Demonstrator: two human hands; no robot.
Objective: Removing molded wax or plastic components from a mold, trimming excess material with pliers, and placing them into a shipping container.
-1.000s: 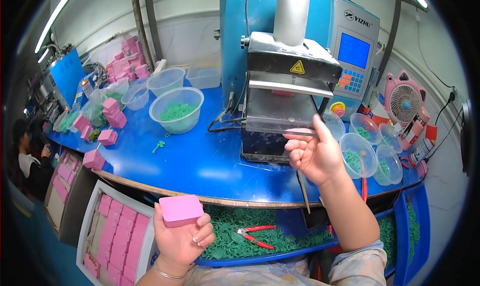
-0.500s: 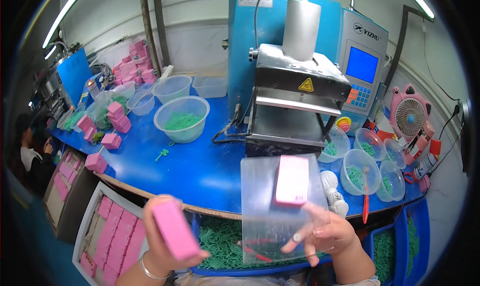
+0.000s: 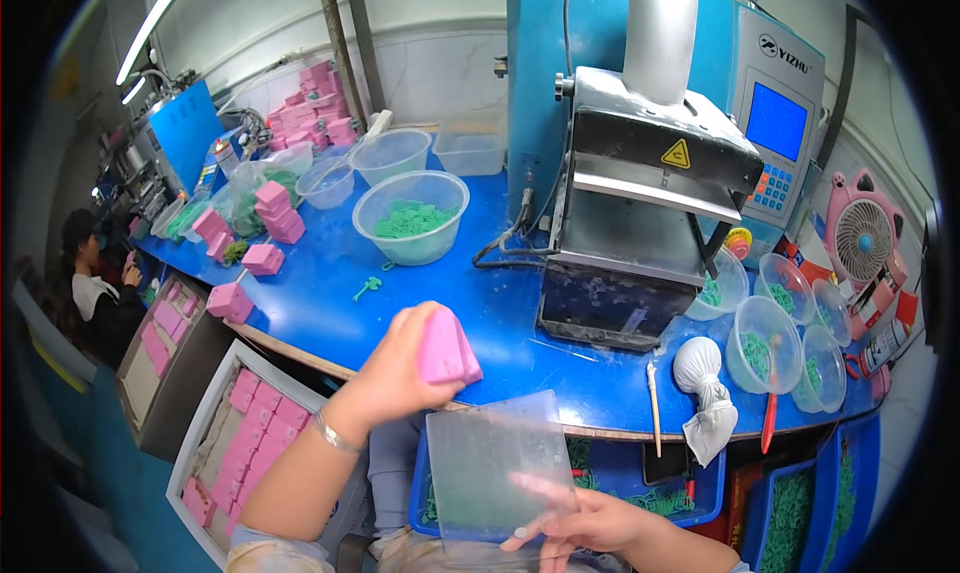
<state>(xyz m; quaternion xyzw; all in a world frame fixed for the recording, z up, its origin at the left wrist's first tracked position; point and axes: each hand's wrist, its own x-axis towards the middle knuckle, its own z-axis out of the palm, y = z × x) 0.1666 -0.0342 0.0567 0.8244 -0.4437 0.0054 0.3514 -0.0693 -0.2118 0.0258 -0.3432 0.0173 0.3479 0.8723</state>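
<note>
My left hand (image 3: 390, 373) is wrapped round a pink block (image 3: 447, 348) above the table's front edge. A seam line runs down the block, as if two pieces lie together. At the lower middle, my right hand (image 3: 590, 521) holds a clear plastic sheet (image 3: 490, 463) by its lower right side. Some of its fingers show through the sheet, blurred. The sheet is tilted over a blue tray (image 3: 715, 498) of green rubbery pieces, and nothing lies on it.
Behind stands a press (image 3: 630, 283) with an open gap. Bowls of green pieces (image 3: 410, 223) are on the blue table (image 3: 330, 313). A white cloth pouch (image 3: 700, 368), a wooden stick (image 3: 653, 408) and a pink fan (image 3: 862, 238) are at right. A bin of pink blocks (image 3: 185, 453) stands left; a person (image 3: 95, 283) sits beyond.
The pink block that lay on the sheet is off it. My left hand has moved right and up with its block. The sheet came down toward me, with my right hand lower. The view shifted.
</note>
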